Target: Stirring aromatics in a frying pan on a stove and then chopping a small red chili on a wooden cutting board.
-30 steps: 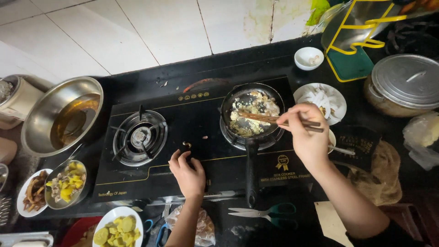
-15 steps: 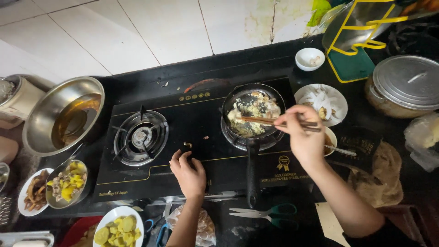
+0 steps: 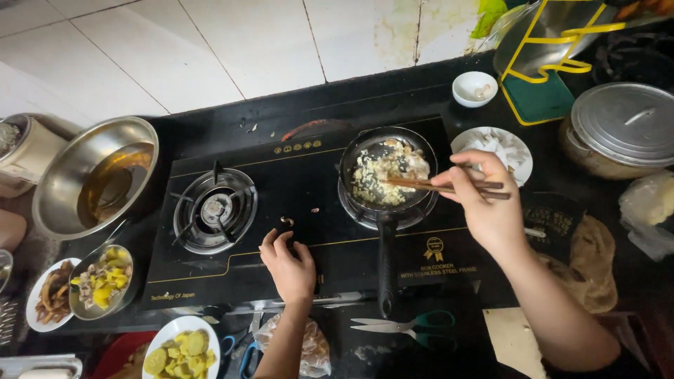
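Observation:
My right hand [image 3: 487, 203] grips a pair of wooden chopsticks [image 3: 421, 185] whose tips rest in pale chopped food inside a small black frying pan [image 3: 387, 172] on the right burner of a black two-burner gas stove [image 3: 302, 210]. The pan's long handle [image 3: 385, 260] points toward me. My left hand [image 3: 288, 264] lies on the stove's glass top between the burners, fingers bent down near a small scrap, holding nothing.
The left burner [image 3: 214, 210] stands bare. A large steel bowl of oil [image 3: 95, 179] sits at left, with dishes of food [image 3: 102, 281] below it. A white plate [image 3: 495, 149], small bowl [image 3: 474, 88] and lidded pot [image 3: 621, 130] are at right. Scissors [image 3: 407, 326] lie at the front.
The chopsticks have shifted a little within the pan, stirring the food. My left hand stays on the stove top at nearly the same spot.

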